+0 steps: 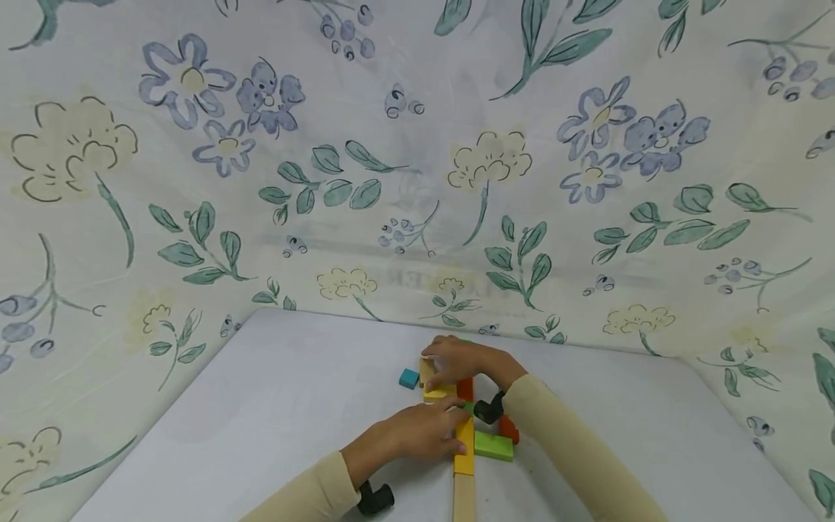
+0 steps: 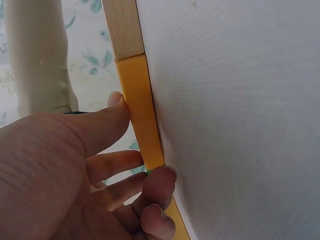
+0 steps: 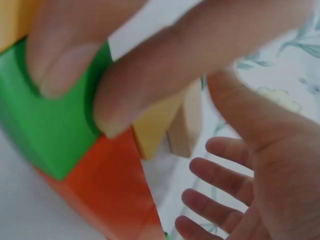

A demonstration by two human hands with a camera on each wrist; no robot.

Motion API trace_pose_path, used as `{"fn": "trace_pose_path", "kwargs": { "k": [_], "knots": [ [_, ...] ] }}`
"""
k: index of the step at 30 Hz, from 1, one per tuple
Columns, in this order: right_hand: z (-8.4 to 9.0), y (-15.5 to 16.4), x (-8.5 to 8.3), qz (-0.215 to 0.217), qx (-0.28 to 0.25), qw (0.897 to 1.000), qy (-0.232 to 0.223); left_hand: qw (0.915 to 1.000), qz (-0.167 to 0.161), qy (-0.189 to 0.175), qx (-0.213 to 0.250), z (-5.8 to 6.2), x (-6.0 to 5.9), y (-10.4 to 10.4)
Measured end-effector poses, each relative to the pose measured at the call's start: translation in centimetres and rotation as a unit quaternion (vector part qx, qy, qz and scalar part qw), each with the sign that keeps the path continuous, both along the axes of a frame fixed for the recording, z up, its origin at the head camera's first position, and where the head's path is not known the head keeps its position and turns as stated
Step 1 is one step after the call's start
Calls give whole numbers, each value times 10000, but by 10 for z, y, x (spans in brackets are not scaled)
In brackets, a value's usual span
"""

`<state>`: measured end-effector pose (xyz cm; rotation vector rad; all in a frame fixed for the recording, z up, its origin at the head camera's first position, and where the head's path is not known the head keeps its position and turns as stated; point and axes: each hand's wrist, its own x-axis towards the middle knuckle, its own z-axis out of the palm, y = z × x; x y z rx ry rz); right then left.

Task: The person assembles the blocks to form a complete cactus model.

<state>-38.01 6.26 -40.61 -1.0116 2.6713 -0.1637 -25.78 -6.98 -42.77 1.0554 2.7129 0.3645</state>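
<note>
My left hand (image 1: 424,431) lies over a row of building blocks. Its thumb touches the edge of an orange block (image 2: 137,107), while two fingertips rest on a green block (image 3: 55,140); other fingers bend beside the row in the left wrist view. A plain wooden block (image 1: 464,496) adjoins the orange one at its near end. Farther back, my right hand (image 1: 463,361) reaches over a second plain wooden block (image 3: 186,122), its fingers spread apart. A yellow block (image 1: 440,393) lies below that hand, and a red block (image 3: 112,187) adjoins the green one.
A small blue block (image 1: 409,378) sits left of the right hand. Right of the row lie a light green block (image 1: 493,446) and a red-orange block (image 1: 509,429). Flower-printed cloth (image 1: 417,181) surrounds the white table (image 1: 293,384).
</note>
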Motion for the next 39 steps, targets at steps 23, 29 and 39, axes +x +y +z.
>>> {"fn": "trace_pose_path", "kwargs": {
  "k": [23, 29, 39],
  "knots": [
    [19, 96, 71, -697, -1156, 9908, -28, 9998, 195, 16, -8, -1, -7, -5],
    [5, 114, 88, -791, -1106, 9901, 346, 9998, 207, -12, 42, -1, -7, -6],
    [-16, 124, 99, -935, -815, 9893, 768, 9993, 189, -274, 162, 2, -4, 1]
  ]
}}
